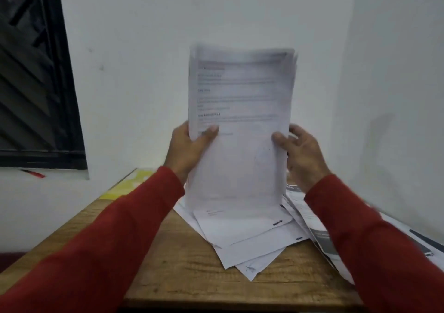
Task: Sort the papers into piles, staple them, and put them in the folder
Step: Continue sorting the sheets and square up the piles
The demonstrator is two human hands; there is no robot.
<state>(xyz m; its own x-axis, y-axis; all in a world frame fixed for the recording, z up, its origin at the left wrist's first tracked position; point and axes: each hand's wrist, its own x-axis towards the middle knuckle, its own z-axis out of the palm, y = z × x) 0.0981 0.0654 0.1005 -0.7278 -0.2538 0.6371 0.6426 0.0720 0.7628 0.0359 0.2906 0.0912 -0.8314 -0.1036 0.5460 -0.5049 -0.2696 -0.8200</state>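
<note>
A person in red sleeves holds a thick sheaf of white printed papers (240, 125) upright in front of the chest, its long axis vertical and its bottom edge down near the loose sheets on the wooden worktop (182, 272). The left hand (189, 152) grips the sheaf's lower left edge, thumb curled over the front page and fingers behind. The right hand (298, 154) is at the lower right edge with its thumb on the front page; its fingers look loosely spread behind the edge, so how firmly it holds is hard to tell. Below the sheaf, a fanned spread of white sheets (245, 243) lies at the middle of the worktop, and more printed sheets with dark bands (319, 238) trail toward the right edge. A yellow flat item (129, 185), possibly the folder, lies at the far left corner. Judging from this, the sheaf is probably being squared up, and any coming move turns on it standing directly over the spread sheets, equally close to both hands. No stapler is visible.
</note>
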